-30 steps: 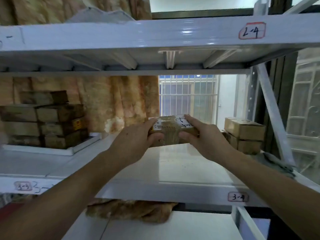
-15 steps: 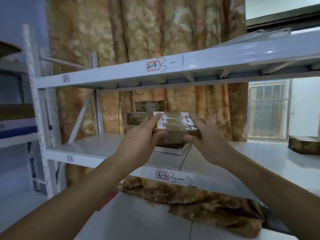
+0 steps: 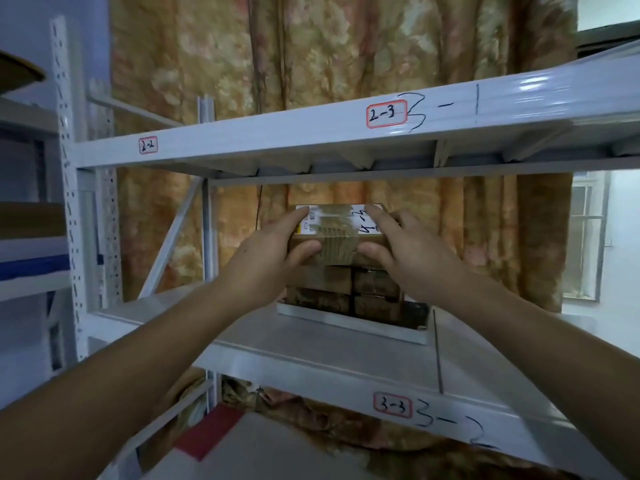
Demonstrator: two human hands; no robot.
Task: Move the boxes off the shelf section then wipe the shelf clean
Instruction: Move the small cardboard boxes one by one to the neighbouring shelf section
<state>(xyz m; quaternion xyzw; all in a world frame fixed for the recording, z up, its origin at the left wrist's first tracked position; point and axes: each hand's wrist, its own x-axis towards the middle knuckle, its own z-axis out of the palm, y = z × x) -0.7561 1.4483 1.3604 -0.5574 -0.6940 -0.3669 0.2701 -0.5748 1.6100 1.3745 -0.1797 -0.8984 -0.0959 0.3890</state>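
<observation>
- As I look through the head camera, both of my hands grip one brown box by its ends, level with the top of a stack of boxes.
- My left hand clamps the box's left end, fingers over the top and thumb against the near face.
- My right hand clamps the right end the same way, fingers laid across a white label with black handwriting.
- The held box carries clear tape and a printed white sticker near its left top edge.
- I cannot tell whether the box rests on the stack beneath it or hangs just above it.
- The stack of similar brown boxes sits in a shallow white tray on the grey metal shelf, toward the far side.
- The shelf's near edge bears a red-bordered tag reading 3-3, with handwritten marks just to its right.
- The upper shelf crosses above, tagged 2-2 at left and 2-3 further right.
- A patterned tan curtain hangs behind the rack, and a barred window shows at far right.
- A perforated white upright frames the rack's left side.
</observation>
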